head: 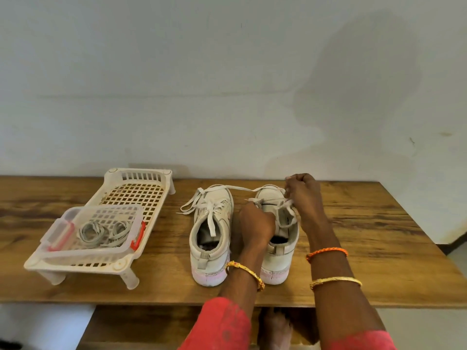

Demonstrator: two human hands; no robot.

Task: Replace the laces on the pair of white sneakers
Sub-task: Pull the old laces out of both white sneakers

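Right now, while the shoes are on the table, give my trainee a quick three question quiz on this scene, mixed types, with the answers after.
1. True or false: the left hand and right hand are both working on the right sneaker.
2. Multiple choice: the spare coiled laces lie in A) the clear container on the white rack, B) the left sneaker, C) the bare table.
3. Fill in: a loose lace stretches from the left sneaker's toe toward the ____ hand.

Key: 1 true; 2 A; 3 right.
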